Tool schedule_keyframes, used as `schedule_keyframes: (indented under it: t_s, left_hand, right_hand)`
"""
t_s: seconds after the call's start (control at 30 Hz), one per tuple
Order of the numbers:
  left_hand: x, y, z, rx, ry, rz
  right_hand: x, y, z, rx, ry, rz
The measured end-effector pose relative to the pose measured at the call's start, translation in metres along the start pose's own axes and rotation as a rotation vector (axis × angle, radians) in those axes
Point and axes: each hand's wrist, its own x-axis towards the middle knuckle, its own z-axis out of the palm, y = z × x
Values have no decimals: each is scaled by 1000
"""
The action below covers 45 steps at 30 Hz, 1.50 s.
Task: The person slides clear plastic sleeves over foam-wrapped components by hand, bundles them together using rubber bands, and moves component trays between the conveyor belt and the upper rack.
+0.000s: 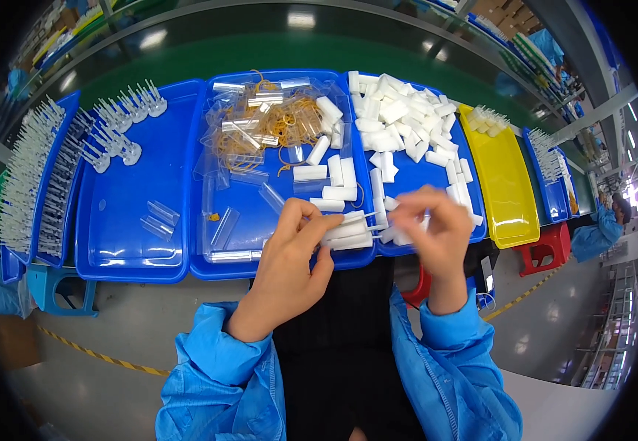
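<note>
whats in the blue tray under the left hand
Clear tubes, tan rubber bands and white blocks show. The left hand and the white pieces it holds hide part of the tray; anything beneath is covered.

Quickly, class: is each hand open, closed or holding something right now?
Left hand: closed, holding white foam pieces with thin sticks protruding.
Right hand: blurred, near the sticks; whether its grip is open or closed cannot be told.

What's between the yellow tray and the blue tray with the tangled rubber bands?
In the head view, a blue tray heaped with white foam-like pieces stands between the yellow tray and the rubber-band tray.
</note>
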Motion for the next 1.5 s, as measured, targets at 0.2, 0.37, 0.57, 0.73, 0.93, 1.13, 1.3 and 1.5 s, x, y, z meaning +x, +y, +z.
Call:
schedule_keyframes:
  t_s: [0.2,0.37,0.57,0.73,0.93,1.13,1.3,1.5]
  left_hand:
    - [4,1,-3,-55,7,-22]
    - [9,-4,-11,-81,-23,-121]
    - [13,-9,-23,-124,-87,-216]
    - [10,-8,-23,-146,-78,-207]
    - [5,-2,-20,-147,-58,-169]
    - [-2,-4,-10,-177,26,-134]
    - [-6,2,-3,-84,192,-17]
    - [-6,6,-1,126,332,111]
  right_hand:
    - [37,48,2,-406,-112,83]
    - [37,52,8,-495,-189,102]
    - [30,60,-5,-470,17,-118]
    - [15,46,-2,-32,194,219]
    - [4,36,-3,323,200,395]
    - [4,8,0,457,193,443]
    - [-3,-12,-3,444,87,267]
    - [-10,-29,3,334,-28,120]
